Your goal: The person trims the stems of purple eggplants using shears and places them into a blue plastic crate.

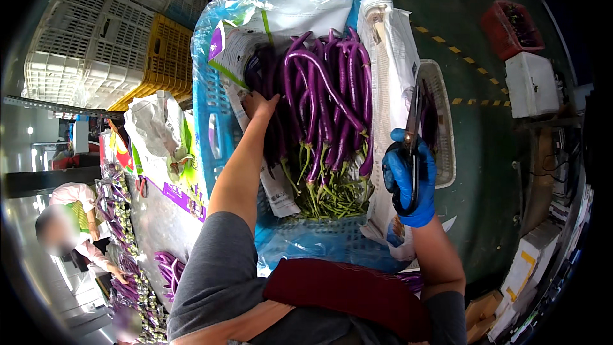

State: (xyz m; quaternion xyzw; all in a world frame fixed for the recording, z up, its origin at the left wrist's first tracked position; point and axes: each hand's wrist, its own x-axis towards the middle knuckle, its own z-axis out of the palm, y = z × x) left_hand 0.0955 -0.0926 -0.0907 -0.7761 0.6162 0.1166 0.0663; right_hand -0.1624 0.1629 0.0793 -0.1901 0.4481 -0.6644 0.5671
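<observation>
Long purple eggplants [325, 102] lie in a heap inside a blue plastic crate [203, 105], their green stems [332, 201] toward me. Newspaper [383, 121] and printed sheets line the crate's sides. My bare left hand [258, 106] rests at the left edge of the heap, by the paper liner. Its thumb is spread away, and the other fingers are partly hidden. In a blue glove, my right hand [418, 182] grips black-handled scissors [414, 118] above the crate's right side, blades pointing away from me.
A pale crate [440, 172] with eggplants stands right of the blue one. White crates [83, 45] and a yellow crate [167, 57] are stacked at far left. More eggplants [169, 271] lie on the left table, where a person [80, 217] works. A red bin [511, 29] and white box [533, 83] sit at right.
</observation>
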